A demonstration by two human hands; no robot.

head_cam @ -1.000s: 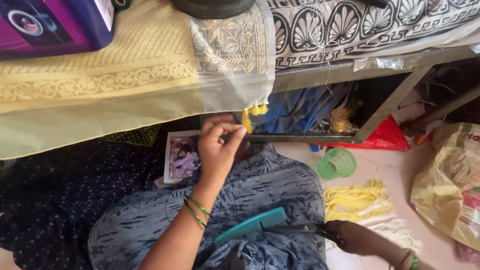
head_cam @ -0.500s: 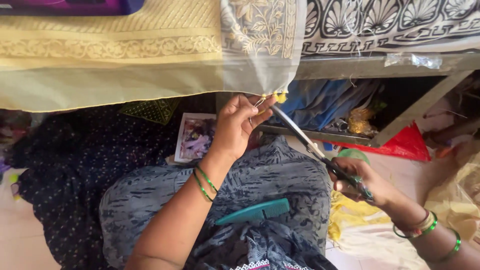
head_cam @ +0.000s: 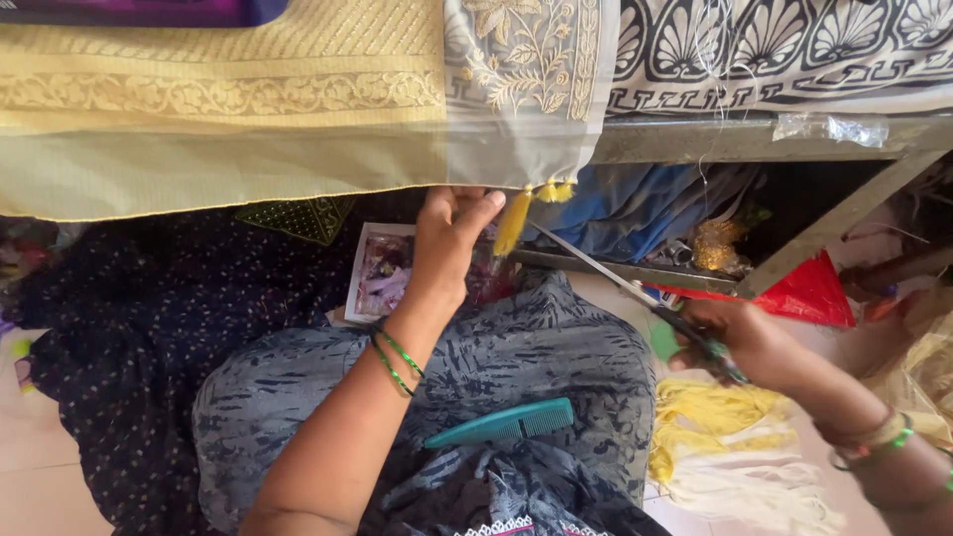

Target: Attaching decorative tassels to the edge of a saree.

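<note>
Draped over the bed edge above me hangs a gold-bordered fabric [head_cam: 298, 119], with a patterned black-and-white sheet [head_cam: 784, 55] beside it and my grey printed lap [head_cam: 516, 367] below, a teal comb [head_cam: 501, 425] lying on it. Compared with a second ago, the scissors [head_cam: 635, 293] have come up off my lap: half a second back their tips reached the fabric's hem, and now the blades point at the yellow tassel [head_cam: 512, 220] from just beside it, tips close but, as far as I can see, not touching. I read that as the trimming being lined up rather than made. My left hand [head_cam: 447, 238] has its fingers pressed together against the hem next to the tassel, steadying it. My right hand [head_cam: 740, 342] is closed through the scissor handles. Loose yellow and cream threads [head_cam: 725, 447] lie on the floor near my right wrist.
</note>
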